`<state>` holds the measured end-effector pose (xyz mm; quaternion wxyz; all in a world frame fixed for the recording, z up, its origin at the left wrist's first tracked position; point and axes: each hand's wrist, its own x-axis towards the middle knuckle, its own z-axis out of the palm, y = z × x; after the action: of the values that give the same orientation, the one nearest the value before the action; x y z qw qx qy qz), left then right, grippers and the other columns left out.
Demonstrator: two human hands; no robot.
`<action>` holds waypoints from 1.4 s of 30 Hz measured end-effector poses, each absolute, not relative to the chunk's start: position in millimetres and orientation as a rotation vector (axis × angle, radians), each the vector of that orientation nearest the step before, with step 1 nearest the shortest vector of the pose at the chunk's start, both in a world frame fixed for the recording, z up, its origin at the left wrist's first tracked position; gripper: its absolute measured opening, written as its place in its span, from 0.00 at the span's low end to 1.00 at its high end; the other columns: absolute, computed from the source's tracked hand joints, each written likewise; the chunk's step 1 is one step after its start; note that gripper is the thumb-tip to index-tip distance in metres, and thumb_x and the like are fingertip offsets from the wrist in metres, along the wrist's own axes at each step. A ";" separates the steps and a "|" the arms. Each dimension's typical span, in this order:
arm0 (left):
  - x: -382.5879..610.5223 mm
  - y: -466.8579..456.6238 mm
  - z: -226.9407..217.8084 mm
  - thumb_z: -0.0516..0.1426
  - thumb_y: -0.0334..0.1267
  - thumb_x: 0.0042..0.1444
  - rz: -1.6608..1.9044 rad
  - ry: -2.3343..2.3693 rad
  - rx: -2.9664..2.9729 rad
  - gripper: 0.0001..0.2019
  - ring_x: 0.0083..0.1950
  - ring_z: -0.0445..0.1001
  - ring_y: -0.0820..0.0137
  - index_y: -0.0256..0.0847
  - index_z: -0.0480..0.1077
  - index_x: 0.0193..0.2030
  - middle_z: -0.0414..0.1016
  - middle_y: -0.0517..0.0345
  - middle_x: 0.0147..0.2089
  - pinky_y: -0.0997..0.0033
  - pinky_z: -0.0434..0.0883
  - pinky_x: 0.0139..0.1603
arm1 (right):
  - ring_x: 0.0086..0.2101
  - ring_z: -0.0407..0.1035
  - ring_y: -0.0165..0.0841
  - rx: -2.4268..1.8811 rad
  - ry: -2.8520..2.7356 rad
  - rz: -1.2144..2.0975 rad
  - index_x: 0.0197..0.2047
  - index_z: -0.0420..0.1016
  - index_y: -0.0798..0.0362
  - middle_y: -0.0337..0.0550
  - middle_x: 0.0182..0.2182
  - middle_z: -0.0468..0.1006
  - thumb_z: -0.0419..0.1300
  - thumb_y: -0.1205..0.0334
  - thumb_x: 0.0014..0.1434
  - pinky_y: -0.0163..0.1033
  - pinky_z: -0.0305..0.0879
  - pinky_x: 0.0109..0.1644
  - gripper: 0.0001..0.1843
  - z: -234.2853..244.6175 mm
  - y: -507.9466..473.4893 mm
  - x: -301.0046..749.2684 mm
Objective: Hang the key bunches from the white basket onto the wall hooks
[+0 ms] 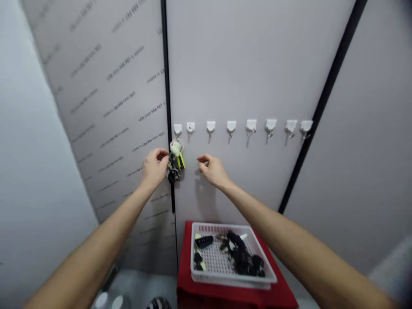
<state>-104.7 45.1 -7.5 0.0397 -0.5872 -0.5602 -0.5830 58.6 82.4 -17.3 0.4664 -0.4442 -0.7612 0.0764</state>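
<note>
A key bunch [175, 161] with a pale charm, a yellow-green tag and dark fobs hangs from the leftmost white wall hook [177, 128]. My left hand [154, 166] is at the bunch, its fingers curled round the dark fobs on the left side. My right hand [211, 168] hovers to the right of the bunch, below the second hook [190, 127], fingers loosely curled with nothing visible in them. It does not touch the bunch.
A row of several more white hooks [251, 125] runs right along the grey wall panel, all bare. Below stands a red stool or box [225, 294] bearing a white perforated basket [267, 271] with several dark key fobs.
</note>
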 end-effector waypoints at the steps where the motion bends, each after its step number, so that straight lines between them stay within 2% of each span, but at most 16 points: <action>1: -98.6 38.5 -23.4 0.48 0.34 0.41 -1.794 -1.704 -1.875 0.08 0.28 0.64 0.77 0.38 0.64 0.29 0.67 0.61 0.28 0.79 0.60 0.30 | 0.22 0.63 0.24 -1.124 -1.889 0.236 0.32 0.66 0.55 0.39 0.28 0.71 0.47 0.67 0.43 0.30 0.58 0.29 0.12 -33.4 79.7 71.4; 6: -51.8 12.2 -120.5 0.47 0.34 0.43 -1.613 -1.822 -2.464 0.08 0.30 0.64 0.75 0.38 0.64 0.30 0.67 0.59 0.30 0.77 0.61 0.32 | 0.24 0.63 0.26 -1.375 -2.079 0.433 0.29 0.68 0.56 0.41 0.25 0.72 0.48 0.66 0.44 0.31 0.57 0.30 0.10 -130.1 56.5 131.2; 10: -12.8 6.6 -180.7 0.48 0.34 0.42 -0.995 -1.847 -2.865 0.10 0.34 0.63 0.72 0.40 0.64 0.33 0.66 0.57 0.34 0.73 0.60 0.37 | 0.32 0.63 0.31 -1.643 -2.208 0.338 0.30 0.68 0.54 0.44 0.28 0.71 0.48 0.65 0.44 0.34 0.56 0.35 0.11 -186.1 34.2 164.0; 14: 6.9 13.8 -205.7 0.49 0.32 0.41 -0.500 -1.889 -2.774 0.14 0.43 0.60 0.66 0.39 0.61 0.38 0.63 0.52 0.41 0.68 0.57 0.42 | 0.37 0.60 0.33 -1.718 -2.233 0.207 0.37 0.66 0.55 0.47 0.36 0.68 0.47 0.62 0.46 0.35 0.53 0.39 0.14 -204.8 21.6 175.1; 17: 11.5 18.7 -211.0 0.47 0.31 0.41 -0.304 -1.962 -2.596 0.15 0.43 0.60 0.63 0.35 0.61 0.39 0.64 0.47 0.40 0.64 0.58 0.41 | 0.37 0.60 0.33 -1.699 -2.252 0.212 0.38 0.65 0.54 0.46 0.35 0.67 0.47 0.62 0.46 0.34 0.53 0.40 0.15 -208.9 19.0 173.4; 21: 14.0 18.7 -212.8 0.48 0.35 0.39 -0.245 -1.971 -2.566 0.15 0.40 0.62 0.61 0.33 0.62 0.36 0.65 0.45 0.37 0.64 0.59 0.38 | 0.37 0.58 0.33 -1.684 -2.218 0.223 0.36 0.65 0.55 0.45 0.34 0.68 0.47 0.64 0.46 0.35 0.51 0.41 0.14 -214.3 20.4 171.5; 26: 11.7 20.7 -209.0 0.50 0.35 0.35 -0.393 -2.106 -2.609 0.15 0.38 0.64 0.62 0.32 0.64 0.33 0.66 0.45 0.36 0.66 0.59 0.37 | 0.38 0.57 0.33 -1.608 -2.159 0.192 0.33 0.67 0.54 0.44 0.34 0.67 0.48 0.64 0.44 0.36 0.50 0.42 0.12 -212.2 17.1 174.2; 28: 10.3 23.3 -204.1 0.50 0.35 0.35 -0.617 -2.259 -2.660 0.15 0.35 0.65 0.65 0.32 0.64 0.34 0.67 0.48 0.33 0.69 0.60 0.34 | 0.39 0.56 0.34 -1.530 -2.111 0.143 0.32 0.67 0.54 0.44 0.36 0.66 0.49 0.63 0.45 0.37 0.49 0.43 0.11 -207.9 12.6 173.9; 30: 10.5 24.3 -197.9 0.49 0.36 0.37 -0.934 -2.454 -2.747 0.15 0.31 0.65 0.69 0.32 0.64 0.33 0.67 0.52 0.29 0.73 0.60 0.30 | 0.36 0.58 0.33 -1.448 -2.091 0.191 0.28 0.67 0.54 0.44 0.32 0.68 0.47 0.61 0.46 0.38 0.50 0.41 0.10 -203.9 8.0 170.7; 33: 15.5 19.6 -189.0 0.48 0.36 0.38 -1.471 -2.557 -2.918 0.13 0.26 0.62 0.74 0.31 0.65 0.31 0.65 0.57 0.24 0.77 0.58 0.25 | 0.25 0.60 0.29 -1.354 -2.006 0.595 0.20 0.65 0.55 0.41 0.20 0.67 0.41 0.56 0.50 0.35 0.54 0.31 0.18 -200.2 5.0 160.0; 36: 23.0 9.6 -181.9 0.51 0.34 0.35 -1.831 -2.474 -2.925 0.13 0.24 0.59 0.77 0.31 0.65 0.31 0.61 0.62 0.21 0.78 0.57 0.25 | 0.18 0.59 0.26 -1.296 -1.604 1.117 0.19 0.62 0.56 0.38 0.14 0.63 0.38 0.50 0.49 0.32 0.53 0.23 0.22 -197.0 8.4 146.9; 39: 27.8 -1.0 -175.3 0.52 0.30 0.32 -1.902 -2.410 -2.902 0.16 0.24 0.57 0.78 0.33 0.64 0.34 0.59 0.64 0.21 0.79 0.55 0.25 | 0.14 0.56 0.23 -1.223 -1.193 1.477 0.21 0.61 0.56 0.34 0.12 0.60 0.43 0.48 0.45 0.30 0.50 0.19 0.19 -191.6 14.0 139.1; 42: 28.8 -9.7 -169.9 0.52 0.28 0.31 -1.756 -2.314 -3.057 0.16 0.24 0.55 0.79 0.34 0.65 0.34 0.57 0.65 0.21 0.79 0.54 0.25 | 0.14 0.54 0.22 -1.120 -1.055 1.585 0.21 0.61 0.56 0.33 0.13 0.61 0.50 0.51 0.41 0.28 0.49 0.18 0.14 -183.4 16.6 137.4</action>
<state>28.8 -9.7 -169.9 -0.5124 -0.6225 -0.4712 -0.3576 137.4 16.6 -183.4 0.4498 -0.4529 -0.4265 0.6408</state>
